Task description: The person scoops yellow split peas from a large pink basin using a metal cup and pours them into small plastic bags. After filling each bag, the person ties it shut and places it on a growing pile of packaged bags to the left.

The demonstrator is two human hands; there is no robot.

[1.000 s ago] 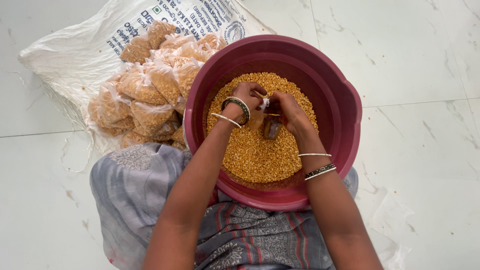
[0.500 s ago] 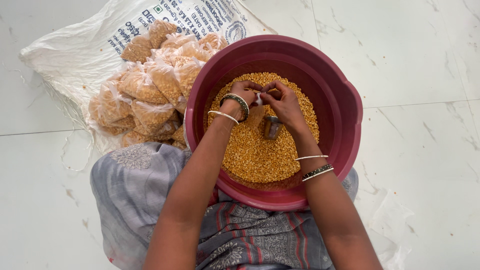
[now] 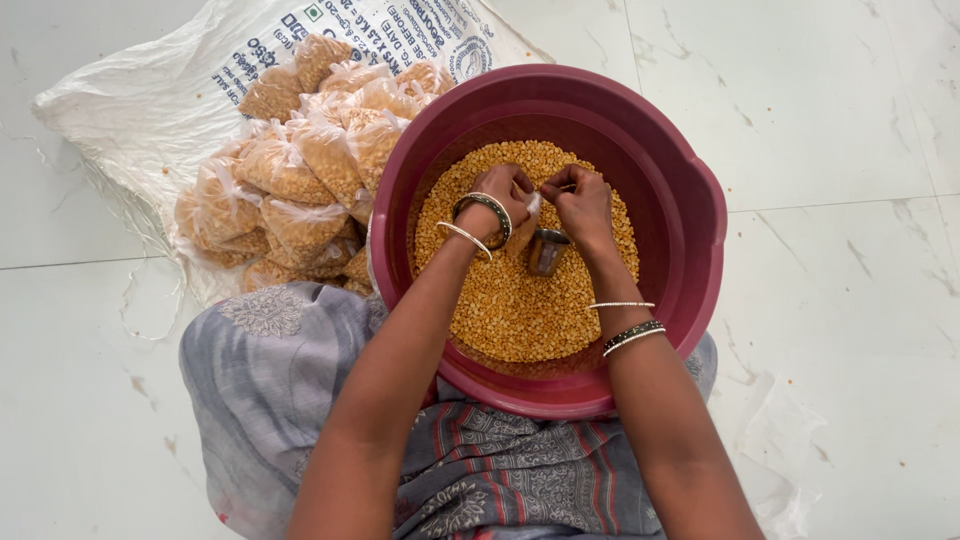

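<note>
A maroon plastic tub [image 3: 690, 190] holds a layer of yellow split lentils [image 3: 510, 310]. Over the lentils, my left hand [image 3: 505, 190] and my right hand [image 3: 580, 200] pinch the twisted neck of a small clear plastic bag [image 3: 528, 222] filled with lentils. The bag hangs between the two hands and is mostly hidden by them. A small metal cup [image 3: 547, 250] lies in the lentils just below my hands. Both wrists wear bangles.
A pile of several filled, tied lentil bags [image 3: 300, 170] lies on a white woven sack [image 3: 140, 110] left of the tub. The tub rests against my lap, which is covered in grey patterned cloth [image 3: 270, 370]. White marble floor [image 3: 830, 120] surrounds everything.
My hands have shifted slightly along the bag's neck, fingers working at its top. The tub, cup and pile have not moved.
</note>
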